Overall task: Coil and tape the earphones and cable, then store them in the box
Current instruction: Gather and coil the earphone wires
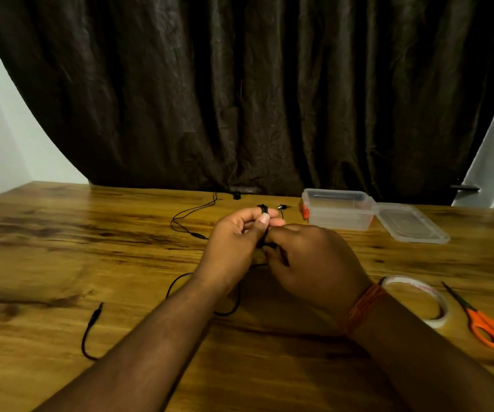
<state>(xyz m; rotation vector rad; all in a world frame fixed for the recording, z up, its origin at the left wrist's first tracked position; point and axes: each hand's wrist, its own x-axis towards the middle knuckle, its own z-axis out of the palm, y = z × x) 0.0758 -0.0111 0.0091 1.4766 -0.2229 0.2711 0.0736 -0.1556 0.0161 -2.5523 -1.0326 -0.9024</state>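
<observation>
pointing away: jack plug (98, 310), cable (86, 340)

1. There is a single view, from a camera worn on the person's head, so no second view shares any of the scene.
2. It faces forward and down across a wooden table (61, 263) toward a dark curtain (240, 84) behind the far edge.
3. It sits close: both forearms enter from the bottom edge, and the left hand (234, 236) and right hand (314, 263) meet near mid-frame.
4. The wide-angle lens bows the curtain's edges and the table's far edge.
</observation>
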